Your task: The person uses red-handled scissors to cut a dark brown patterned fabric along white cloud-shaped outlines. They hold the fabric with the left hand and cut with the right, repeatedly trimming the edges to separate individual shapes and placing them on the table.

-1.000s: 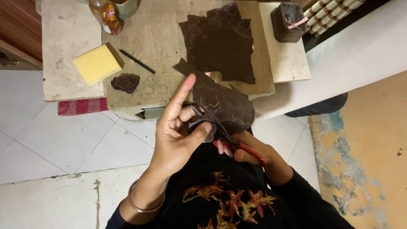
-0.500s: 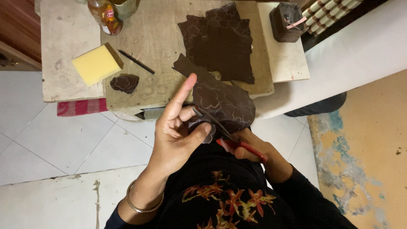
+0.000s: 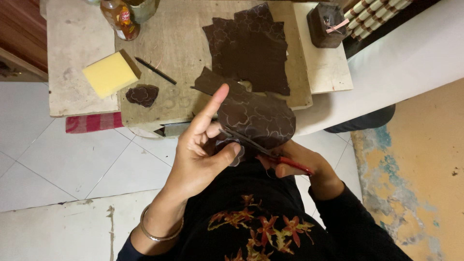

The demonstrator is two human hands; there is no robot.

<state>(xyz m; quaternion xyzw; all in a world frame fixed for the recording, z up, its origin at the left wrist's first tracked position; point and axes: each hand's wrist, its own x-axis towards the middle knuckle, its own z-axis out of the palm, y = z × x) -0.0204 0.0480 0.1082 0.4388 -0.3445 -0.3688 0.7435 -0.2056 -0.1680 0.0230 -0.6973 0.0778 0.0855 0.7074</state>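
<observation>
Up at the far edge of the low wooden table (image 3: 183, 43) there's a plastic bottle (image 3: 121, 19) with something amber-brown inside, and right behind it a greenish jar (image 3: 145, 7) that's cut off by the frame, so no telling what's in it. Over on the pale side board (image 3: 328, 72) near the far right corner sits a small dark box (image 3: 326, 24), with what looks like a pinkish strip poking out of it. A yellow sponge (image 3: 111, 73) lies toward the left edge, a black pen (image 3: 155, 70) just beside it, and a small brown flower-shaped cutout (image 3: 142, 94) near the front edge. A stack of dark brown patterned sheets (image 3: 251, 48) takes up the middle of the table. The piece being worked on, a brown patterned sheet (image 3: 258, 118), is held up off the front edge of the table, over the person's lap. The left hand (image 3: 203, 154) has it pinched between thumb and curled fingers at its lower edge, with the index finger sticking straight out toward the table and a bangle on the wrist. The right hand (image 3: 295, 164) is closed around the red handles of the scissors (image 3: 256, 147), palm turned in, and the dark blades lie across the lower part of the sheet, angled toward the left hand. Both forearms come up from a black top with an orange floral print.
</observation>
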